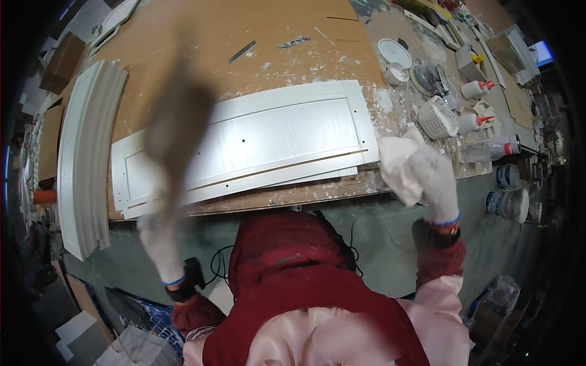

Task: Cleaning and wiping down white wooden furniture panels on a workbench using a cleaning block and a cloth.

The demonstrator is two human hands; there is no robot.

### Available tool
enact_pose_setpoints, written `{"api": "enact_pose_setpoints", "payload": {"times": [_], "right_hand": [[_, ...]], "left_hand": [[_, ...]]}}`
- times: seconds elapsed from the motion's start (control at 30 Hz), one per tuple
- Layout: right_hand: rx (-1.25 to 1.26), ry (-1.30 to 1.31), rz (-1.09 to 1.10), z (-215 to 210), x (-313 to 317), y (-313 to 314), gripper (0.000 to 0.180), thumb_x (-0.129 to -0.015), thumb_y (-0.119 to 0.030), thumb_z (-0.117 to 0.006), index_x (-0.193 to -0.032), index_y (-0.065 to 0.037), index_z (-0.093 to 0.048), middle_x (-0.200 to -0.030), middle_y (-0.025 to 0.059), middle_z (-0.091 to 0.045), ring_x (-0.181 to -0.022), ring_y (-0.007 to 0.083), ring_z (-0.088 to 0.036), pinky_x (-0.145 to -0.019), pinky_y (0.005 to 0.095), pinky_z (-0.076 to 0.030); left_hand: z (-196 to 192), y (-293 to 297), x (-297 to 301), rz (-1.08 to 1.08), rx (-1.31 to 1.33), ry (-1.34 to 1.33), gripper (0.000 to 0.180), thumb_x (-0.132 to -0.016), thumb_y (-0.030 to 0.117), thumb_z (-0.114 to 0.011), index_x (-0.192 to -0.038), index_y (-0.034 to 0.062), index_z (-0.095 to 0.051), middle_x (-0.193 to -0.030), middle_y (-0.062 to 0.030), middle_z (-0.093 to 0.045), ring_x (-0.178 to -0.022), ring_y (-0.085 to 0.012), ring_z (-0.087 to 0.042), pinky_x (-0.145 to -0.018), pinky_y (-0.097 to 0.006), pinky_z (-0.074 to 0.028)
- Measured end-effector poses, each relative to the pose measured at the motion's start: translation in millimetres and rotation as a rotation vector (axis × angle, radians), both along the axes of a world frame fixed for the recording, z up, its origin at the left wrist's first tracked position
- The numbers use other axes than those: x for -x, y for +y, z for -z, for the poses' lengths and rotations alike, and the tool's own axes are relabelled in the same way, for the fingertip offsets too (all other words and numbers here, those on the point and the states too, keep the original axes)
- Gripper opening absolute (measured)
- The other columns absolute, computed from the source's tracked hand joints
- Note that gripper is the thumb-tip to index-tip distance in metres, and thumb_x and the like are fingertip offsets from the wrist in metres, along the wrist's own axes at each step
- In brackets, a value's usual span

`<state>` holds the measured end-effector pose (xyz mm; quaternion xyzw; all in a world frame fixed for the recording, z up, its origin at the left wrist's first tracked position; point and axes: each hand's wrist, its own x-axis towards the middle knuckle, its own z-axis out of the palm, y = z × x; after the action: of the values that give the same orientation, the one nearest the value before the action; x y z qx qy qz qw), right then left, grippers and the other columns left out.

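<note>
The panel (256, 143) is lying flat along the bench's (201, 36) near edge, on thinner white strips. The left hand (160, 241) (gloved) is gripping a blurred brown object (177, 131) above it, while the right hand (434, 177) is clutching a rag (397, 160) just off its right end.

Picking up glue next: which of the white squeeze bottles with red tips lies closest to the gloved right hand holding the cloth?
The clear plastic squeeze bottle lying on its side at the bench's near edge, just right of the gloved right hand; the two white bottles lie farther back.

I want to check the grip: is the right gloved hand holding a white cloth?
Yes, the right gloved hand grips a crumpled white cloth beside the end of the white wooden door panel.
</note>
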<state>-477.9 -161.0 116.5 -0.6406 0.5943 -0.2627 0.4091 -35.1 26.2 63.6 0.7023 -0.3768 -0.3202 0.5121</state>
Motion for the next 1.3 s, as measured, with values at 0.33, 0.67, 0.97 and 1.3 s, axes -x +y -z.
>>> {"api": "enact_pose_setpoints", "payload": {"times": [0.33, 0.67, 0.97, 1.3], "right_hand": [[0.023, -0.164, 0.021, 83.4, -19.4, 9.4, 0.073, -0.078, -0.001, -0.058, -0.145, 0.002, -0.029, -0.145, 0.0189, -0.038, -0.132, 0.0266, -0.041, -0.109, 0.0344, -0.033], [0.335, 0.388, -0.148, 100.3, -46.8, 4.2, 0.063, -0.079, 0.006, -0.050, -0.140, 0.001, -0.040, -0.142, 0.0165, -0.045, -0.131, 0.0257, -0.043, -0.109, 0.0326, -0.032], [0.176, 0.215, -0.127, 82.2, -59.0, 5.3, 0.062, -0.075, 0.010, -0.050, -0.137, 0.001, -0.046, -0.134, 0.0166, -0.051, -0.125, 0.0280, -0.048, -0.105, 0.0342, -0.036], [0.166, 0.262, -0.195, 73.5, -68.9, 4.6, 0.049, -0.089, 0.000, -0.051, -0.138, 0.003, -0.043, -0.142, 0.0180, -0.045, -0.129, 0.0258, -0.045, -0.107, 0.0337, -0.034]], "left_hand": [[52.8, 67.7, -186.4, -0.467, 0.164, -0.119, 0.032, -0.082, 0.009, -0.062, -0.111, -0.0045, -0.060, -0.111, -0.0197, -0.061, -0.098, -0.0331, -0.059, -0.090, -0.037, -0.046], [33.9, 45.9, -181.8, -0.365, 0.064, 0.209, 0.050, -0.089, 0.022, -0.062, -0.127, -0.0084, -0.051, -0.102, -0.0050, -0.063, -0.094, -0.0144, -0.060, -0.089, -0.028, -0.045], [32.5, 52.8, -192.5, -0.223, 0.170, 0.392, 0.047, -0.090, 0.015, -0.059, -0.126, -0.0130, -0.049, -0.100, -0.0083, -0.064, -0.089, -0.0151, -0.061, -0.088, -0.029, -0.047], [14.3, 37.4, -172.0, -0.286, 0.231, 0.277, 0.017, -0.082, 0.008, -0.061, -0.066, 0.0064, -0.055, -0.071, -0.0015, -0.058, -0.071, -0.0119, -0.061, -0.076, -0.025, -0.049]]}}
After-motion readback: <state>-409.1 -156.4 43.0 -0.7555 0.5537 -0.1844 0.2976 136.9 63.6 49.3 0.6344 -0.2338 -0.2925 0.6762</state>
